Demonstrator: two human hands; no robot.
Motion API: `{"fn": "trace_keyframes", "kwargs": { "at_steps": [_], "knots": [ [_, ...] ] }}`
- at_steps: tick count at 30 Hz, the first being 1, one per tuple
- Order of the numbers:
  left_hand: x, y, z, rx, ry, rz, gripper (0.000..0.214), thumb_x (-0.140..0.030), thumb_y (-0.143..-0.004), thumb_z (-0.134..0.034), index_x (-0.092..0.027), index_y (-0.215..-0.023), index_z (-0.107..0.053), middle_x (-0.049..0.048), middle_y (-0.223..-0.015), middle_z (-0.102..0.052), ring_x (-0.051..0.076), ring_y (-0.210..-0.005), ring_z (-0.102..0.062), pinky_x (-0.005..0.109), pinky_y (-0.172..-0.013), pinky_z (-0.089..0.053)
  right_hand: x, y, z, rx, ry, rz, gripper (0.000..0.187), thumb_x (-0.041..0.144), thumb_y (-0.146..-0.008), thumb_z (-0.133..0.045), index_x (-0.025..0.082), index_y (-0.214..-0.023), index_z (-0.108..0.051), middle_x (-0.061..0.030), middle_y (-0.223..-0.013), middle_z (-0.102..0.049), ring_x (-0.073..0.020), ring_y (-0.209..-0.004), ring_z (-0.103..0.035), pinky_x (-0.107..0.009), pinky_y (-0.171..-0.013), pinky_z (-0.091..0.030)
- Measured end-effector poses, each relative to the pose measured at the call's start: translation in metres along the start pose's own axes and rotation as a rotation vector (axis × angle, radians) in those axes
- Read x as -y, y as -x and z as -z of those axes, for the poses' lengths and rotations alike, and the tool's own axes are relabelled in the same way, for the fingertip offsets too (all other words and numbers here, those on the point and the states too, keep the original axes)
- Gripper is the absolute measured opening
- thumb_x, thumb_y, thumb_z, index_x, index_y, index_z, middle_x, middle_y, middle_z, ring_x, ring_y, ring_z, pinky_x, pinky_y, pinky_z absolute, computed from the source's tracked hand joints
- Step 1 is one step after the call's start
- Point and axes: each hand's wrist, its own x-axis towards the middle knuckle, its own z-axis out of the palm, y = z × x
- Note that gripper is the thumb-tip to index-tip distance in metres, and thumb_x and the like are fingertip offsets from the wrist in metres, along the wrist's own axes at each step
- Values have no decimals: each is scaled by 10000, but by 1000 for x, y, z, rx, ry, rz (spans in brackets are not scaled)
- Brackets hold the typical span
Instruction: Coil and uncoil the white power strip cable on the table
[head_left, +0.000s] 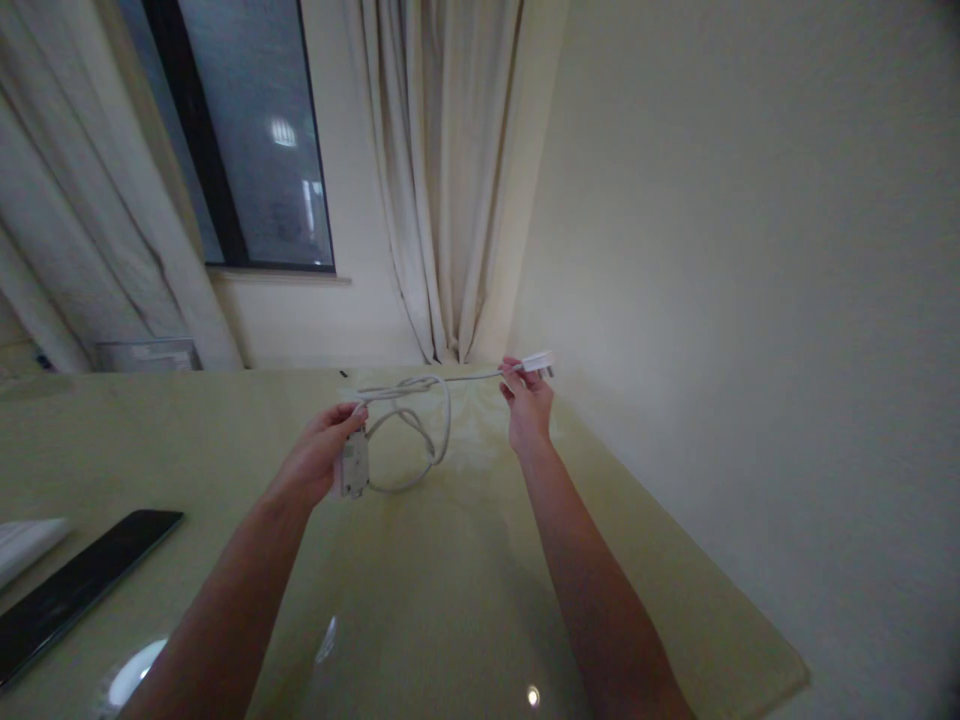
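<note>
My left hand (328,445) is closed round a white power strip (355,465) and the start of its cable, above the table. From there a white cable (448,425) runs in loose loops between my hands. At the far end of the cable is a white plug (537,361), its prongs pointing down to the right. My right hand (528,402) pinches it near where the cable enters. The cable's last stretch toward the plug is nearly straight. My fingers hide part of both the strip and the plug.
The pale yellow-green glossy table (420,600) meets a plain wall (735,280) on the right. At the left lie a flat black device (82,580) and a white object (28,545). A small dark piece (343,374) sits near the back edge. Curtains (442,180) hang behind.
</note>
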Motion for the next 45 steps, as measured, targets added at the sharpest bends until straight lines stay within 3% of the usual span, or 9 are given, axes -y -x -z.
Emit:
{"fn": "trace_keyframes", "kwargs": {
  "at_steps": [8,13,16,18,23,27,33,39,45],
  "knots": [
    [45,-22,12,-188,-242,-80,441,-572,-644,-825,-182,-808,-700,21,-679,-666,204,-661,-625,281,-574,-467,-74,35,-10,143,347,120,232,285,-810,-724,166,-980,-829,-89,-956,-815,-225,-897,-733,-346,-836,-587],
    [57,-29,15,-265,-417,-151,366,-448,-825,-648,-157,-1037,-710,148,-1006,-757,319,-1023,-728,446,-908,-578,-101,64,2,257,551,196,345,64,-749,-574,177,-963,-820,-105,-1050,-779,-233,-973,-730,-321,-842,-572],
    [53,-31,15,-303,-565,-240,378,-381,-828,-627,-152,-1115,-715,219,-1190,-724,411,-1314,-615,585,-1156,-436,-107,73,9,371,684,225,386,23,-725,-589,188,-992,-815,-103,-1058,-770,-247,-1023,-720,-347,-932,-554],
    [50,-29,11,-257,-641,-315,373,-395,-860,-603,-154,-1118,-723,230,-1238,-714,426,-1364,-580,609,-1217,-361,-107,76,10,484,755,244,396,17,-727,-621,198,-1020,-815,-109,-1095,-771,-259,-1051,-712,-365,-974,-539],
    [63,-12,-28,-25,-719,-471,501,-513,-1007,-440,-146,-1251,-679,190,-1297,-728,319,-1251,-677,468,-1135,-487,-106,87,3,783,869,264,283,64,-781,-694,224,-975,-823,-111,-1060,-792,-271,-1030,-715,-377,-987,-532],
    [88,2,-53,92,-807,-520,681,-530,-984,-536,-91,-1502,-488,247,-1450,-635,317,-1326,-650,443,-1135,-485,-107,97,-1,945,884,245,256,94,-799,-719,264,-957,-828,-55,-1025,-819,-229,-1007,-739,-310,-965,-546],
    [94,6,-41,220,-991,-503,669,-324,-992,-485,-123,-1612,-337,192,-1232,-724,301,-1159,-735,431,-1012,-543,-101,102,4,879,906,217,286,54,-824,-667,228,-990,-823,-55,-1018,-828,-210,-964,-746,-305,-934,-556],
    [79,12,-26,318,-1186,-469,896,-221,-789,-650,-183,-1637,-360,216,-1404,-687,352,-1345,-649,458,-1071,-507,-86,118,16,700,910,211,284,38,-876,-611,192,-1018,-802,-96,-1051,-805,-213,-980,-735,-319,-935,-552],
    [63,11,31,308,-1278,-382,844,-89,-724,-555,-243,-1552,-496,165,-1433,-715,341,-1275,-709,473,-1044,-535,-70,139,31,666,865,184,229,76,-898,-630,186,-1007,-798,-90,-1016,-782,-193,-947,-723,-303,-905,-558]
  ]
}}
